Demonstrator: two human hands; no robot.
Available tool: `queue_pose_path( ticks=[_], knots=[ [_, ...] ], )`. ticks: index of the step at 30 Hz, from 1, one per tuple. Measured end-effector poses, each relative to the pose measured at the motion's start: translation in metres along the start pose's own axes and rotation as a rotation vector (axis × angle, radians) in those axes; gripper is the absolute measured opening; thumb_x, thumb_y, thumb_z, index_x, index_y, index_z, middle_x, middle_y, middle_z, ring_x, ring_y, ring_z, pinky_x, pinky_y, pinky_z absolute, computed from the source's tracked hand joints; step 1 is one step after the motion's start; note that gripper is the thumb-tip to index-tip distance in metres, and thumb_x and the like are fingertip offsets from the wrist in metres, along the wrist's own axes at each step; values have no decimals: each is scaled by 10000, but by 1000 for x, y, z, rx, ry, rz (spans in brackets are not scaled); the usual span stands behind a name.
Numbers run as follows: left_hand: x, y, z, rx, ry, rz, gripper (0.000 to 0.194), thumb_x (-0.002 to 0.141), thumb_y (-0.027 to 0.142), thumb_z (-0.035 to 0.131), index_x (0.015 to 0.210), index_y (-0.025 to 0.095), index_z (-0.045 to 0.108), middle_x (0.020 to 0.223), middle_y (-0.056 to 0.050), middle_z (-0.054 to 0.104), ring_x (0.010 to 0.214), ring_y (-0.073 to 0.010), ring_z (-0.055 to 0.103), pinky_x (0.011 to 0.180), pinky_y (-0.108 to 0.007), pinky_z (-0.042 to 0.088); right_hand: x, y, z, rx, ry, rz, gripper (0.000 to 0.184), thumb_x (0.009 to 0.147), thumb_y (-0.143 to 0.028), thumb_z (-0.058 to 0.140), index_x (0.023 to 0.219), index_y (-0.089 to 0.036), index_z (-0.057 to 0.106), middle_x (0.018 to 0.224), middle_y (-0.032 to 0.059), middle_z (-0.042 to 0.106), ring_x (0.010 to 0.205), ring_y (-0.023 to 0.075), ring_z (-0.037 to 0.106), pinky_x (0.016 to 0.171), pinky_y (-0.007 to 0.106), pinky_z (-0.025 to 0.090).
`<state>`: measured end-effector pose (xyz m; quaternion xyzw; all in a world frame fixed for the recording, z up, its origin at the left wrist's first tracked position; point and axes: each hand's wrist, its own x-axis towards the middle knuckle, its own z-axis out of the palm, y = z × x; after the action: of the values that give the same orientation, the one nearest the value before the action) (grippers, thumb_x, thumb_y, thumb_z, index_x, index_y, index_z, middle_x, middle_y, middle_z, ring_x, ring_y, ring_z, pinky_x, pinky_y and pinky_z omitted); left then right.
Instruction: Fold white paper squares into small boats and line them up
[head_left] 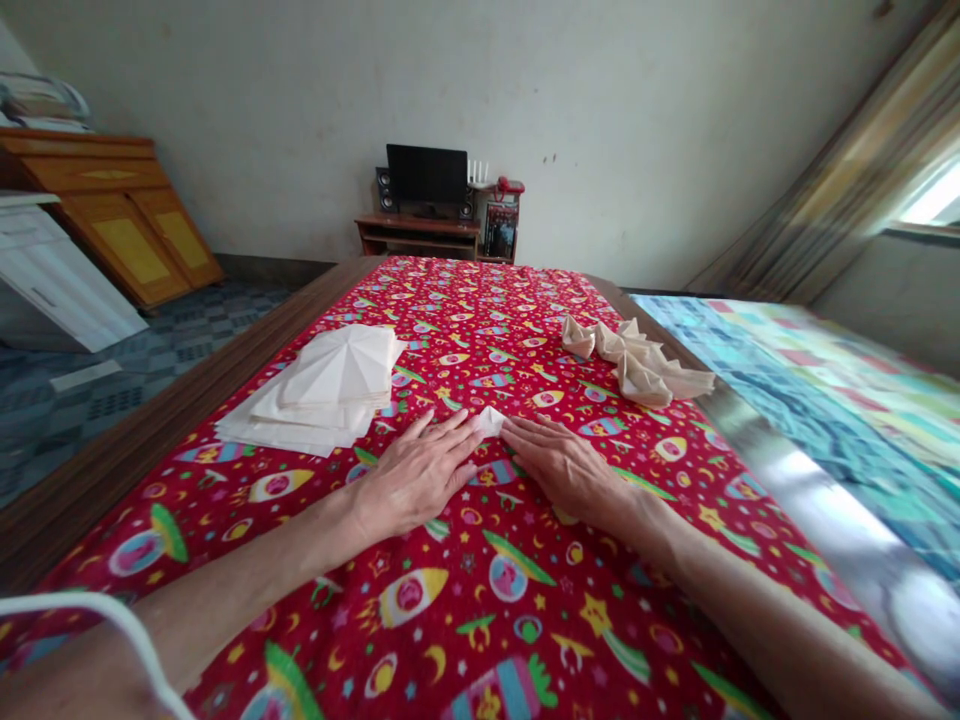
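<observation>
Closest to us, one smooth white cable [82, 602] curves in front of the left forearm [255, 575] at the lower left. The right forearm [720, 570] angles in opposite, both over a red cloth printed with rockets and stars [540, 550], spread on the brown wooden tabletop [202, 405]. And here come the two hands, palms down, fingers stretched nearly flat: left hand [424, 470] with its thumb out, right hand [562, 465] with fingers close together. Right between their fingertips, pressed at either edge, one small folded white paper piece [492, 421]! Beyond, to the left: one stack of creased cream paper sheets [341, 375], too overlapped to count. Over right, one cluster of pointed, folded cream paper shapes [634, 362], several, exact number unclear. Far wall: one flat black monitor [427, 175], one red telephone [511, 186].
</observation>
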<state>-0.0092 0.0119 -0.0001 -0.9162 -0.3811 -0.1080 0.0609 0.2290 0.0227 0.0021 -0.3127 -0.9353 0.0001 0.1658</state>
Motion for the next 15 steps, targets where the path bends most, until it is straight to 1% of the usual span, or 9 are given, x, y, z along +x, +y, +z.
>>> queue_pose_path(
  ticks=[4,7,10,12,15],
  knots=[
    [-6,-3,-3,-22,8,-24,393,951,310,352,1305,209,490,1395,-33,468,1327,-191,371,1102,-389,270,-1,-1,-3,-22,-22,60,380,937,-181,371,1284,-158,523,1321,124,529,1236,228,483,1034,437,406],
    [-6,-7,-1,-62,55,-39,371,943,274,373,1271,204,529,1361,-43,507,1312,-200,395,1086,-398,315,1,-2,-2,-9,-6,72,352,932,-176,375,1221,-163,575,1270,118,577,1209,214,511,1012,396,425],
    [-2,-15,5,-146,148,-60,328,937,247,383,1131,161,633,1258,-77,597,1234,-191,488,1044,-354,388,3,0,4,4,45,115,312,947,-218,369,1107,-182,635,1188,89,636,1138,187,565,973,333,444],
    [2,-21,9,-210,244,-110,313,935,248,393,1019,149,678,1151,-89,654,1127,-184,565,993,-326,438,6,2,8,30,91,152,296,951,-243,379,1047,-192,654,1136,76,660,1080,175,593,939,308,452],
    [11,-23,14,-224,320,-160,256,914,286,463,1002,164,669,1047,-80,663,1025,-204,575,915,-350,474,11,5,12,84,152,195,248,938,-246,424,945,-182,663,1034,72,681,977,157,612,868,268,459]
  ],
)
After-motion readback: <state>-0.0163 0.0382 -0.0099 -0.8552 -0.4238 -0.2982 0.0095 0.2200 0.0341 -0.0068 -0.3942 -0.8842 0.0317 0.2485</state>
